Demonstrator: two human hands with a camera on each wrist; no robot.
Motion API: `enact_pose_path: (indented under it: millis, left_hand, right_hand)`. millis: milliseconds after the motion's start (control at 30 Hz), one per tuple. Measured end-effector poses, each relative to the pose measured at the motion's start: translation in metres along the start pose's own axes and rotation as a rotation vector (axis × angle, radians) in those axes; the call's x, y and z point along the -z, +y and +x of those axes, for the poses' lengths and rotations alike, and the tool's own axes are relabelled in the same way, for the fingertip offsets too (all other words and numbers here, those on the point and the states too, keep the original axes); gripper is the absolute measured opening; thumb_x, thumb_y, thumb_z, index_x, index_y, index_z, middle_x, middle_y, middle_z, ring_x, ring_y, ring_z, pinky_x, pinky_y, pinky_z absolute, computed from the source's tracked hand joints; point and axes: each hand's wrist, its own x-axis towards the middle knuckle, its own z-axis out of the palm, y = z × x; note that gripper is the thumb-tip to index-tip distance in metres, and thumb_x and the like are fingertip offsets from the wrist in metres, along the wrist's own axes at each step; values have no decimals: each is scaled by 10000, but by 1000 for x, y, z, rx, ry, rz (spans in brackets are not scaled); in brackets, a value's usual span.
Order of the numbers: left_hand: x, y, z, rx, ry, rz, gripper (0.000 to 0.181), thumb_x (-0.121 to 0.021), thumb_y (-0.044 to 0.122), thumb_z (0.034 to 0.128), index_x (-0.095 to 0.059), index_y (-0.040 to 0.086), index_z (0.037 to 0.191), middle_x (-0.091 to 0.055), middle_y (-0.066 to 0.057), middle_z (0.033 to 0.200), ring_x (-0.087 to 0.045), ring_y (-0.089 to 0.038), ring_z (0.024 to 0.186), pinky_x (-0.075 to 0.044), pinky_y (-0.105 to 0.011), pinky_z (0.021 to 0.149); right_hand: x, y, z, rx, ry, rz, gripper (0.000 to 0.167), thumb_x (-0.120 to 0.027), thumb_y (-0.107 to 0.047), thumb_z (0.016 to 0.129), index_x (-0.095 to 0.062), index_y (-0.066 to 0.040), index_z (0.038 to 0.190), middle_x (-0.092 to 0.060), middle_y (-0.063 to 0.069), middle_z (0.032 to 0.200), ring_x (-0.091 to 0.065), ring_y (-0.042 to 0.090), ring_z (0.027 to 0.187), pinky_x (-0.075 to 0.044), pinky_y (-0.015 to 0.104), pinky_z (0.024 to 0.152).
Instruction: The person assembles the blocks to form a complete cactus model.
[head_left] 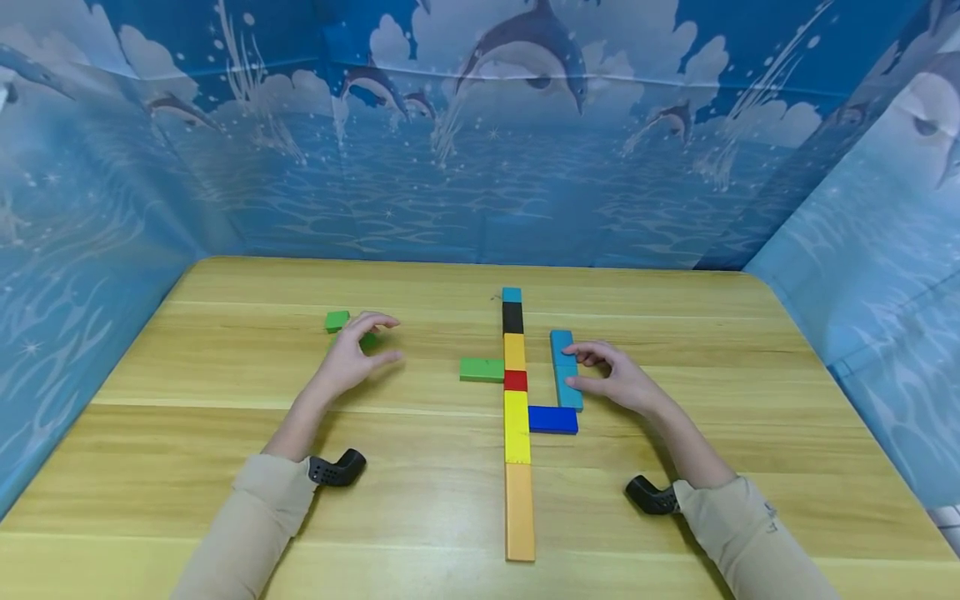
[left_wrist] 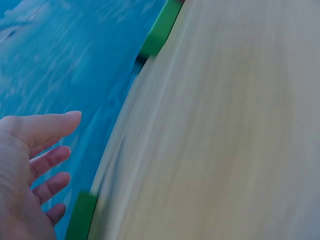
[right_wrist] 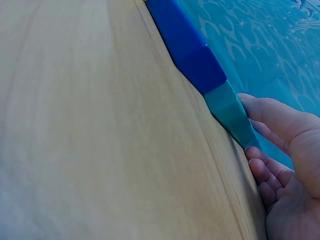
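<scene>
My left hand [head_left: 349,360] hovers beside a green block [head_left: 337,320], its thumb and fingers apart with nothing between them. Another green block [head_left: 368,340] is partly hidden behind that hand. To the right, two light blue blocks [head_left: 567,387] lie end to end. My right hand [head_left: 618,381] reaches their right side, with index fingertip and thumb tip at the blocks. In the right wrist view, the thumb appears to touch a light blue block [right_wrist: 230,110], and the other fingers stay loosely bent. A dark blue block [head_left: 553,420] lies just below the light blue pair.
A column of colored blocks runs down the table [head_left: 420,492], including a black block [head_left: 512,317], a red block [head_left: 515,381], a yellow block [head_left: 517,427] and a long orange block [head_left: 520,512]. A bright green block [head_left: 482,370] juts left from it. An ocean-print curtain [head_left: 480,200] surrounds the table.
</scene>
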Motion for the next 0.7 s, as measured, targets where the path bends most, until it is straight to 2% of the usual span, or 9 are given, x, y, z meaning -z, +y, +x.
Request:
enact_pose_path:
  millis: [133, 267, 500, 700]
  left_hand:
    - [18, -9, -7, 43, 53, 9, 443, -736, 112, 766, -571, 28, 1168, -522, -130, 1197, -435, -317, 1076, -362, -472, 888]
    - [29, -17, -13, 84, 65, 13, 462, -733, 111, 770, -560, 14, 1187, -501, -155, 1211, -432, -336, 1068, -385, -473, 866]
    - [36, -23, -19, 121, 57, 36, 509, -746, 122, 757, -545, 10, 1211, -477, -167, 1207, -435, -315, 999, -383, -440, 826]
    - [37, -25, -21, 158, 0, 87, 536, -759, 178, 750, -541, 36, 1218, -468, -157, 1141, -417, -292, 972, -378, -426, 812]
  right_hand:
    - [0, -1, 1, -3, 2, -1, 460, -676, -226, 832, -530, -90, 1246, -484, 110, 1125, -398, 236, 991, -357, 293, 808]
    - [0, 0, 1, 0, 3, -10, 460, -676, -233, 832, -531, -93, 1245, -487, 106, 1129, -400, 234, 991, -357, 298, 809]
    - [1, 1, 1, 29, 3, -7, 440, -671, -203, 837, -536, -74, 1235, -494, 113, 1107, -400, 237, 974, -355, 273, 789]
    - [1, 2, 1, 37, 0, -8, 435, -671, -196, 837, -538, -69, 1231, -498, 113, 1101, -401, 238, 971, -356, 267, 787]
